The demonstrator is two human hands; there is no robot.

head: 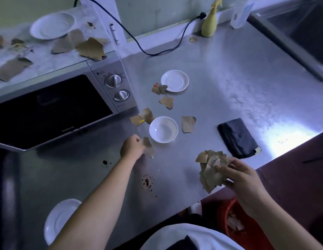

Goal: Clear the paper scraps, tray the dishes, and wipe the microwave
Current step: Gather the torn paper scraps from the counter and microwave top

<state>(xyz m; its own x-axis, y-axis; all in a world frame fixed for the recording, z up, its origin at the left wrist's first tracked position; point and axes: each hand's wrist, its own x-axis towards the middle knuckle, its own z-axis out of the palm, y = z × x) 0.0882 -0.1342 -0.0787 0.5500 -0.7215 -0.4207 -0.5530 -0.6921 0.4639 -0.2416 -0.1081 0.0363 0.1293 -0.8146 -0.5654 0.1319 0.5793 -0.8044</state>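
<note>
My left hand (132, 147) pinches a brown paper scrap (148, 147) on the steel counter, just left of a white bowl (163, 129). My right hand (242, 179) holds a bunch of crumpled brown scraps (211, 168) above the counter's front edge. More loose scraps (188, 123) lie around the bowl and beside a white saucer (174, 80). The microwave (54, 103) stands at the left, with large scraps (91, 48) and a white plate (52, 26) on its top. Another white plate (57, 219) lies at the near left.
A folded dark cloth (237, 138) lies on the counter to the right. A yellow spray bottle (209, 24) and a black cable (157, 51) are at the back. Dark stains (147, 183) mark the counter. A red bin (234, 222) with scraps stands below the front edge. A sink (305, 33) is far right.
</note>
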